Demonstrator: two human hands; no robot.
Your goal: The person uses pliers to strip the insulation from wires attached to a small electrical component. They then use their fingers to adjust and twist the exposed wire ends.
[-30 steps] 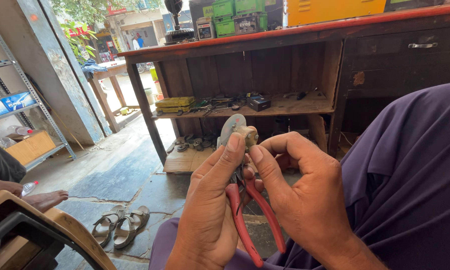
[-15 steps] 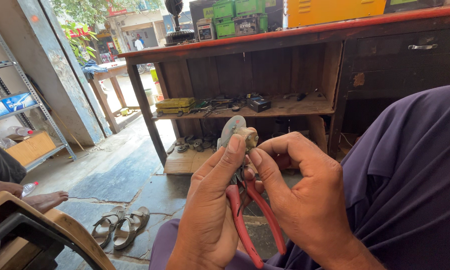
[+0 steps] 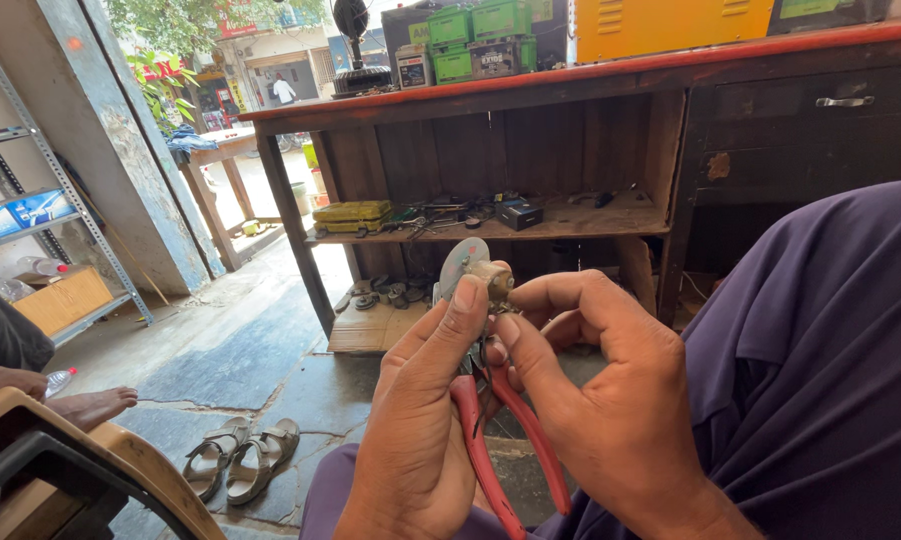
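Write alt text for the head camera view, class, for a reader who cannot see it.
Two bare hands, the left hand and the right hand, pinch a small metal part with a round disc at chest height, with red-handled pliers held between the palms. Behind stands a wooden workbench with a cluttered shelf; a pair of sandals lies on the stone floor.

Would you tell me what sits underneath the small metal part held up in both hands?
Red-handled pliers hang below the small metal part, between the left hand and right hand. The fingers cover the pliers' head.
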